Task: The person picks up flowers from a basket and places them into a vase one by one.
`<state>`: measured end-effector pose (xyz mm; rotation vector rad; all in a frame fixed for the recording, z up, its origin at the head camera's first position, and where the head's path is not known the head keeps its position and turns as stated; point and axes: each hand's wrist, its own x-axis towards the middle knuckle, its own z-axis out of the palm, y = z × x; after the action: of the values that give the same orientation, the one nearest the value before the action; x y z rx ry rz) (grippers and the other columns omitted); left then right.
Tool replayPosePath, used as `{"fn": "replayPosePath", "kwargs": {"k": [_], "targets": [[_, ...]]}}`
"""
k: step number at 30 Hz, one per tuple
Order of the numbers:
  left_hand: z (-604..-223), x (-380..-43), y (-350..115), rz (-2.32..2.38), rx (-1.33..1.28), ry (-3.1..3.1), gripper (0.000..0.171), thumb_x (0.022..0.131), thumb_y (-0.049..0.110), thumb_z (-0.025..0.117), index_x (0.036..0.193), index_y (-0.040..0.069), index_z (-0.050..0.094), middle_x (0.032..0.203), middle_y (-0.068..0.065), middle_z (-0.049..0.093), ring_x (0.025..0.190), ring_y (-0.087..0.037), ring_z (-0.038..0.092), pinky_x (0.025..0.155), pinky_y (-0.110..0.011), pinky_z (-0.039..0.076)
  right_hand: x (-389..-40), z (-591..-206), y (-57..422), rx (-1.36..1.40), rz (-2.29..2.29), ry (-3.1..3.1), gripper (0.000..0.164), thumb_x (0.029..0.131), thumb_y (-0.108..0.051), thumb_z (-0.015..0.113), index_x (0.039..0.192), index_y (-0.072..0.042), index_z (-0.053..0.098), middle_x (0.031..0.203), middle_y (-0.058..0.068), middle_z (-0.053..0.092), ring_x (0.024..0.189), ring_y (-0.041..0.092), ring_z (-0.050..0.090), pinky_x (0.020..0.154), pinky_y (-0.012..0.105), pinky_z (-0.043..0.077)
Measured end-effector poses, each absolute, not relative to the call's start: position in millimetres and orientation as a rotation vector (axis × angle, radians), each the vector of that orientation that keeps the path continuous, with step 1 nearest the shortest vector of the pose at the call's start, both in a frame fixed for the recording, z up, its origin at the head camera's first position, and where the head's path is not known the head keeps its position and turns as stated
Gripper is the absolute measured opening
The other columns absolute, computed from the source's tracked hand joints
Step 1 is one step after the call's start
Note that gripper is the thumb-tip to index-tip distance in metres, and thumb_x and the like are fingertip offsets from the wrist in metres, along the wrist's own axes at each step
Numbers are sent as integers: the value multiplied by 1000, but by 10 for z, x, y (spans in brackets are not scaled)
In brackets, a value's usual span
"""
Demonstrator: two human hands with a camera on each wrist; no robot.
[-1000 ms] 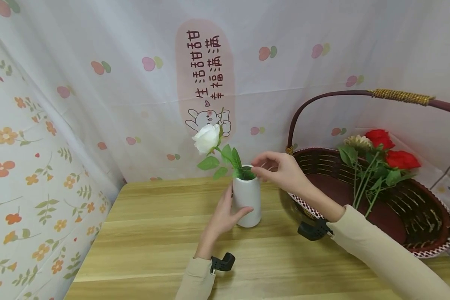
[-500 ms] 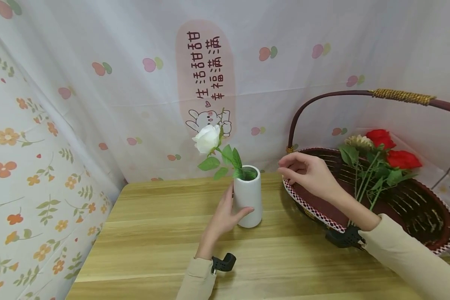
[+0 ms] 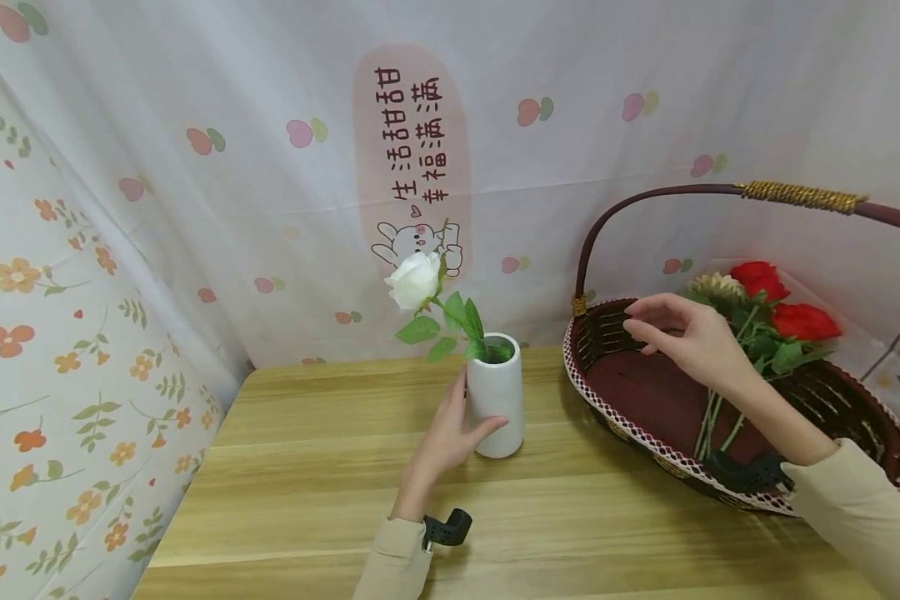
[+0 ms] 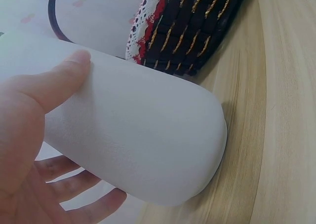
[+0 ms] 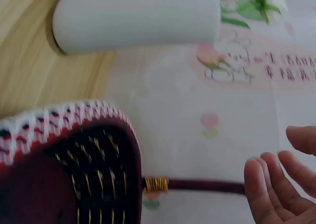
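Observation:
A white vase stands upright on the wooden table, with one white rose leaning left out of its mouth. My left hand holds the vase from the left; in the left wrist view the thumb lies across its side and the other fingers pass behind it. My right hand hovers over the basket, loosely bent and holding nothing, to the left of the flowers inside. Two red roses and a cream flower lean at the basket's right, their stems partly covered by my right arm.
The basket's tall arched handle rises above its opening. White lace trims the rim. A patterned curtain hangs right behind the table, and a floral cloth hangs at the left. The wooden tabletop reaches toward the front.
My right hand has left the vase mouth and moved right, ending over the basket. My left hand stays on the vase, and the white rose remains in place.

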<state>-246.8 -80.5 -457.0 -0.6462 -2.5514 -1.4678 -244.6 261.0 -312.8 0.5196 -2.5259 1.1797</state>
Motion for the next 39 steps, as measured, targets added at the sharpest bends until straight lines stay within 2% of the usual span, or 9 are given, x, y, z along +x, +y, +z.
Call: {"fn": "replayPosePath", "kwargs": {"k": [6,9,19,22,25,29,34,39], "targets": [[-4566,-2466,-804,-1477,-642,-2549,98,91,39,77,161,7,16,162,-17,28,145,-33,33,115,-52,33,-2481,-3089,2883,344,1140,-2533,30,99,-24,69,124,-8,67,97,-20,69,72,5,68,70,12,50],[-4566,-2469,-799,-1474,-653,-2537,98,91,37,78,161,7,16,161,-17,29,145,-33,34,115,-52,33,-2497,-3078,3025,300,1127,-2535,32,99,-24,68,124,-4,66,97,-25,64,72,2,68,69,10,50],[-4557,-2467,-801,-1480,-667,-2519,98,91,37,77,161,7,16,161,-17,30,144,-33,35,115,-52,33,-2606,-3162,3460,110,1083,-2591,51,101,-37,62,129,5,59,89,-30,57,68,-4,65,63,8,47],[-4551,-2462,-805,-1483,-668,-2519,99,91,37,77,161,7,15,161,-17,30,144,-33,35,114,-52,34,-2636,-3216,3567,54,1075,-2597,55,100,-38,62,129,9,57,89,-19,63,66,-2,65,61,10,49],[-4544,-2459,-806,-1487,-664,-2527,99,90,37,78,161,8,15,161,-16,30,144,-32,35,115,-51,33,-2657,-3267,3652,13,1057,-2611,57,101,-37,62,127,13,57,91,1,71,63,0,65,57,13,51],[-4546,-2463,-806,-1486,-656,-2539,99,90,37,78,162,10,15,162,-14,29,145,-30,34,115,-49,33,-2673,-3327,3735,-43,1040,-2673,63,101,-39,59,127,17,54,93,23,71,60,2,64,55,18,52],[-4556,-2471,-806,-1480,-646,-2538,98,90,38,78,161,10,16,161,-15,29,145,-30,34,115,-50,32,-2685,-3417,3806,-99,1040,-2718,66,102,-40,58,127,21,51,100,33,67,60,5,65,55,23,55],[-4551,-2468,-807,-1472,-645,-2541,98,90,40,78,162,11,17,161,-14,29,145,-30,34,116,-50,32,-2703,-3501,3873,-140,1054,-2738,66,102,-37,57,125,24,50,92,28,69,59,5,64,54,24,56]]}}
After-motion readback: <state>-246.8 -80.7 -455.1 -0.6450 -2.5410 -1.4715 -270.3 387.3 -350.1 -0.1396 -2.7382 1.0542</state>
